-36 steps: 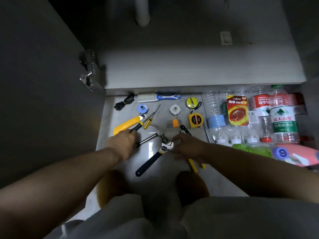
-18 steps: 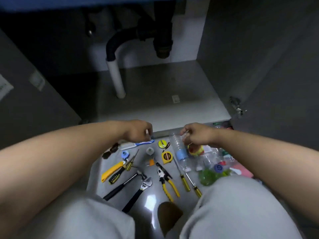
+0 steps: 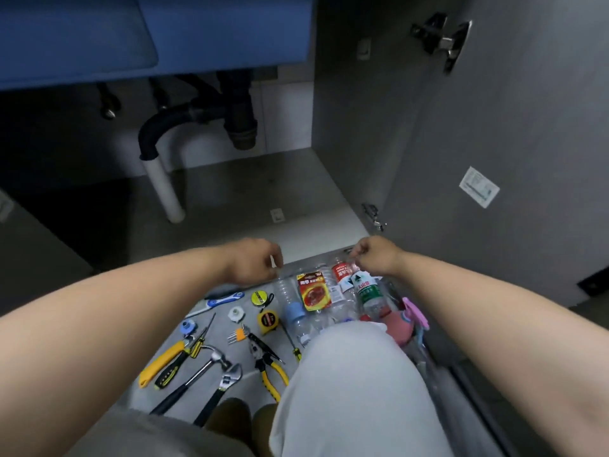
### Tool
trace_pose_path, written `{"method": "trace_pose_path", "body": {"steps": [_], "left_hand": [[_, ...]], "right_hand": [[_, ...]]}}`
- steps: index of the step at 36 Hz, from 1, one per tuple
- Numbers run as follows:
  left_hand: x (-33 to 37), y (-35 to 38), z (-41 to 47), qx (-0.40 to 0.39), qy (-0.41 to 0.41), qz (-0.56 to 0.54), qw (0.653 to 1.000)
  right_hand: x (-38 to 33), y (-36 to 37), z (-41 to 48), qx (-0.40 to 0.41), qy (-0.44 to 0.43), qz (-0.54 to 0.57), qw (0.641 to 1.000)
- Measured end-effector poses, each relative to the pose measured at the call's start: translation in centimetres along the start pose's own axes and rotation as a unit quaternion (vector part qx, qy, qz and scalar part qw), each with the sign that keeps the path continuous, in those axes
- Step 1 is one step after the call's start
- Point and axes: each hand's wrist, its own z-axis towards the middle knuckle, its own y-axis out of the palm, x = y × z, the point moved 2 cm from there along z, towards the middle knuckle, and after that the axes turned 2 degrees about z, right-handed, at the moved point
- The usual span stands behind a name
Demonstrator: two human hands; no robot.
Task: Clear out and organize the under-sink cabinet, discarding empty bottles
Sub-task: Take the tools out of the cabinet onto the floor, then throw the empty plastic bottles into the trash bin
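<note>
The open under-sink cabinet has a bare grey floor (image 3: 263, 192), with a white drain pipe (image 3: 164, 192) standing on it under a black trap (image 3: 237, 120). Several clear plastic bottles lie on the tiles in front, among them one with a green label (image 3: 367, 291), one with a red label (image 3: 342, 273) and one with a blue label (image 3: 295, 311). My left hand (image 3: 257, 263) hovers at the cabinet's front edge with curled fingers and nothing seen in it. My right hand (image 3: 375, 255) hangs over the bottles' far ends, fingertips pinched together; whether it holds anything is unclear.
Tools lie in rows on the floor: hammer (image 3: 204, 367), wrench (image 3: 224, 387), yellow pliers (image 3: 267, 364), tape measure (image 3: 267, 319), yellow knife (image 3: 161, 361), brush (image 3: 220, 300). An orange packet (image 3: 313, 291) rests on the bottles. The open door (image 3: 494, 143) stands right; my knee (image 3: 356, 374) hides some bottles.
Both hands left the wrench and pliers on the floor and rose toward the cabinet edge. My view tilted up, and the sink's pipes and underside came into sight.
</note>
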Motion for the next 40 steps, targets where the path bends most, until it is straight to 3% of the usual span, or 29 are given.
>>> {"method": "trace_pose_path", "body": {"steps": [10,16,23,25,29,34,40], "left_hand": [[-0.6,1.7,7.0,-0.053,0.055,-0.069,0.995],[-1.5,4.9,12.5,-0.037,0.053,-0.087,0.994],[-3.0,8.6,17.5,-0.159,0.048,-0.124,0.978],[-3.5,9.4,19.0,-0.16,0.037,-0.129,0.978],[-3.8,12.0,21.5,-0.089,0.036,-0.196,0.976],[-3.4,15.8,22.1,-0.061,0.006,-0.371,0.927],[-2.2,16.7,22.4,-0.087,-0.014,-0.397,0.913]], "right_hand": [[1.2,-0.6,-0.3,-0.081,0.064,-0.149,0.983],[3.5,0.8,1.7,-0.107,0.088,-0.216,0.967],[7.4,4.5,6.3,-0.172,0.191,-0.278,0.926],[8.1,5.0,8.2,-0.158,0.191,-0.281,0.927],[9.9,6.6,10.9,-0.084,0.218,-0.21,0.949],[12.5,9.5,12.0,-0.027,0.282,-0.145,0.948],[12.6,11.0,11.4,0.01,0.315,-0.146,0.938]]}}
